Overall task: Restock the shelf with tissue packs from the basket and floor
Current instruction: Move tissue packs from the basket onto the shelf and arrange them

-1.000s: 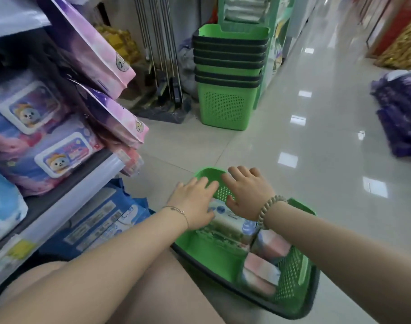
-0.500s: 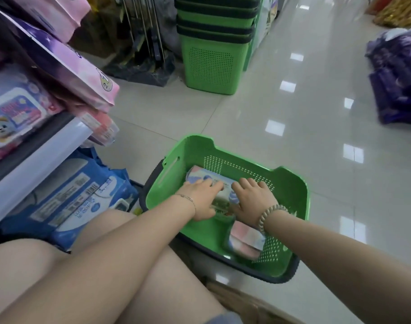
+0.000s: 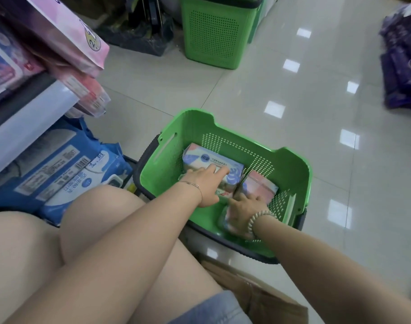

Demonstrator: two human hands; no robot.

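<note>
Tiled floor (image 3: 293, 94), green basket (image 3: 291, 164), shelf (image 3: 24, 118)

Tissue packs (image 3: 211, 163) lie in the basket (image 3: 291, 164) on the floor, right of the shelf (image 3: 29, 118).

Perhaps three tissue packs (image 3: 212, 163); two baskets (image 3: 167, 164).

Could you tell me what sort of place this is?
Most likely a shop aisle: a shelf crowded with packaged goods, stacked green shopping baskets on the tiled floor, and a basket holding tissue packs.
</note>
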